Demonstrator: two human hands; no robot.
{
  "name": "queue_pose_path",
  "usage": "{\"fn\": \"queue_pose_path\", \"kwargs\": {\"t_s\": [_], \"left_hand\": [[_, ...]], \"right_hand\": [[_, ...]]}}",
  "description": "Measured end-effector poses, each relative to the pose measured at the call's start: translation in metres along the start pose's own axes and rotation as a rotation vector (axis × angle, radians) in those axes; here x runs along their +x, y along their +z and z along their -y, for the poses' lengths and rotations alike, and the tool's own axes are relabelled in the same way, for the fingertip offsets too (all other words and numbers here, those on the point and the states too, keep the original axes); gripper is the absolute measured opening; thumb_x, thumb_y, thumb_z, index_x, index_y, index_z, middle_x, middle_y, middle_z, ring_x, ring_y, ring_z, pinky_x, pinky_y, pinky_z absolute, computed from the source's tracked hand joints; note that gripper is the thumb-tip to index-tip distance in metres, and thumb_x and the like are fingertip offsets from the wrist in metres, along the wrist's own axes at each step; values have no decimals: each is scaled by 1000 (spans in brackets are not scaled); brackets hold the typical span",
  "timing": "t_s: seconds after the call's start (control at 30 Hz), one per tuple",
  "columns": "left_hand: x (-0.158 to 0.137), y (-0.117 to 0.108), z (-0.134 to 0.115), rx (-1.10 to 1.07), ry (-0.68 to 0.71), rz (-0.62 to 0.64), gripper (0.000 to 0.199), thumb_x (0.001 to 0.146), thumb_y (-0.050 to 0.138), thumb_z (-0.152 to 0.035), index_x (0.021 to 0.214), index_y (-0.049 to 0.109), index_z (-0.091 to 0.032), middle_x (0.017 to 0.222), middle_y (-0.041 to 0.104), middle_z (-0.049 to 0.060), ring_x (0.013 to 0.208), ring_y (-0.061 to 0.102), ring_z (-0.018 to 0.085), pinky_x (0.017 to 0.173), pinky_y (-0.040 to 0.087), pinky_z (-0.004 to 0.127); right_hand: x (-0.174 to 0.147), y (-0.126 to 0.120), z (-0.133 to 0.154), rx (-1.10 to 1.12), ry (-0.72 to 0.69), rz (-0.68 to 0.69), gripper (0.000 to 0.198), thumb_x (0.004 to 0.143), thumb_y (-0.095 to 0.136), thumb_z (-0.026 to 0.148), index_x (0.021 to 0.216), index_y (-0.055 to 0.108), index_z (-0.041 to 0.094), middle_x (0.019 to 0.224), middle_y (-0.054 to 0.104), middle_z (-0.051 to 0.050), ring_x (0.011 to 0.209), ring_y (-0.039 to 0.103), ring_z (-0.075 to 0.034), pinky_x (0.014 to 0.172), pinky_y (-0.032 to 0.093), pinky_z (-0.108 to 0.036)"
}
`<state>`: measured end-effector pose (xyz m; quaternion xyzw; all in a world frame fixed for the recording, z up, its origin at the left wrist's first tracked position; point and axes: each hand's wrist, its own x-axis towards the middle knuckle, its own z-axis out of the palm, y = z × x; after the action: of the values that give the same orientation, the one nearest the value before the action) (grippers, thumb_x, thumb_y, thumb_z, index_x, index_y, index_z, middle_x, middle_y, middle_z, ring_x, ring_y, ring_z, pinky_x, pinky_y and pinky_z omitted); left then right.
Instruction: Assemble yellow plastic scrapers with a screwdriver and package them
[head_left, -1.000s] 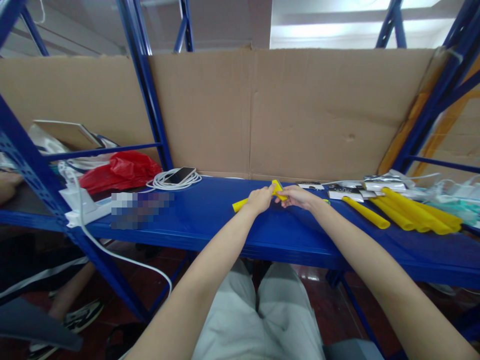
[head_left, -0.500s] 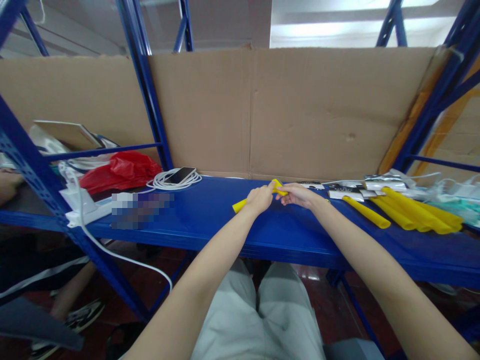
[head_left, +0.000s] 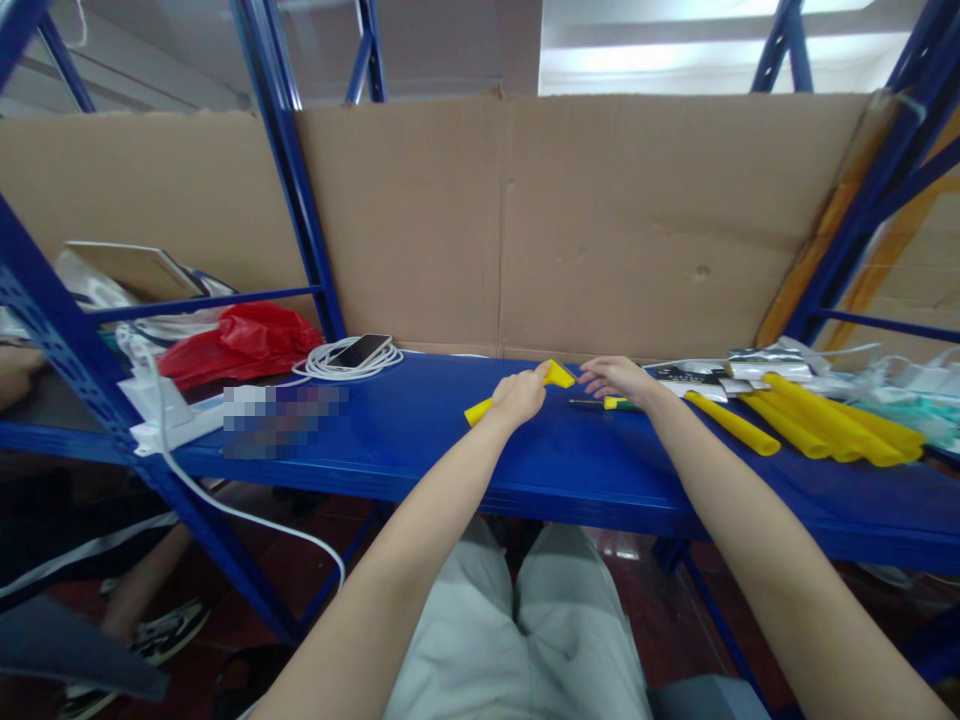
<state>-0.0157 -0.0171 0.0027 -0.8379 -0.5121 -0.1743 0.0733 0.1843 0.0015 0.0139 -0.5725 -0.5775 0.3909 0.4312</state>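
Note:
My left hand [head_left: 520, 398] is closed around a rolled yellow sheet or tube [head_left: 478, 411] on the blue shelf. The far end of this roll sticks out past my fingers and looks flattened, with an angled edge. Just to its right hovers my right hand [head_left: 616, 377], fingers stretched out and apart from the roll, holding nothing. Below those fingers lies a screwdriver [head_left: 618, 404] with a yellow and green handle, its shaft pointing left. Part of the handle is hidden by my right hand.
On the right lie a single yellow roll [head_left: 733, 425], several more yellow rolls [head_left: 832, 425] and silvery packets [head_left: 769, 365]. To the left are a phone [head_left: 364, 350] on a coiled white cable [head_left: 322, 362] and a red bag [head_left: 247, 340]. Cardboard [head_left: 600, 220] closes off the back.
My right hand has let go of the yellow roll's far end and moved right, its fingers opening. The screwdriver beneath it has come into view. My left hand stays in place.

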Motion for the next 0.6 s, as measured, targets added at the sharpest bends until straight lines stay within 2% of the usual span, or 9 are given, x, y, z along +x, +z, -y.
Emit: {"fn": "queue_pose_path", "kwargs": {"t_s": [0.07,0.13,0.17,0.23,0.4,0.53,0.6], "left_hand": [[0,-1,0,0,0,1,54,89,39,-21,143,32,-22,118,63,11,106,61,24,88,46,35],[-1,-1,0,-1,2,0,55,89,39,-21,143,32,-22,118,63,11,106,61,24,88,46,35],[-1,-1,0,-3,4,-2,55,88,39,-21,143,33,-22,118,63,11,105,61,25,88,46,36],[-1,-1,0,-7,5,-4,55,88,39,-21,143,33,-23,118,63,10,105,62,25,88,46,36],[0,0,0,-10,1,13,54,89,40,-23,142,33,-24,119,62,10,105,61,25,88,47,36],[0,0,0,-21,10,18,55,88,42,-23,142,33,-26,119,63,10,106,61,25,88,46,36],[0,-1,-1,-30,16,10,55,88,42,-23,143,33,-26,119,63,9,106,61,25,89,46,36]], "right_hand": [[3,-13,-4,-240,-32,-186,31,85,50,12,116,58,12,97,70,-13,72,66,-15,65,53,-26],[4,-27,-6,-519,-81,-328,45,82,48,6,127,54,11,107,68,-15,93,66,-20,80,52,-30],[4,-34,-7,-644,-100,-375,49,81,47,4,129,54,11,110,67,-15,102,63,-22,88,49,-31],[5,-47,-10,-793,-77,-386,52,79,46,2,129,55,10,110,67,-15,110,59,-24,93,46,-32],[10,-73,-28,-969,66,-342,48,74,52,4,120,64,12,104,70,-14,99,65,-25,85,50,-30],[18,-83,-46,-965,203,-270,50,73,52,5,121,63,12,85,72,-11,71,68,-21,65,53,-27],[22,-85,-51,-953,239,-248,53,73,51,6,125,60,11,82,72,-11,65,67,-20,58,52,-26]]}}
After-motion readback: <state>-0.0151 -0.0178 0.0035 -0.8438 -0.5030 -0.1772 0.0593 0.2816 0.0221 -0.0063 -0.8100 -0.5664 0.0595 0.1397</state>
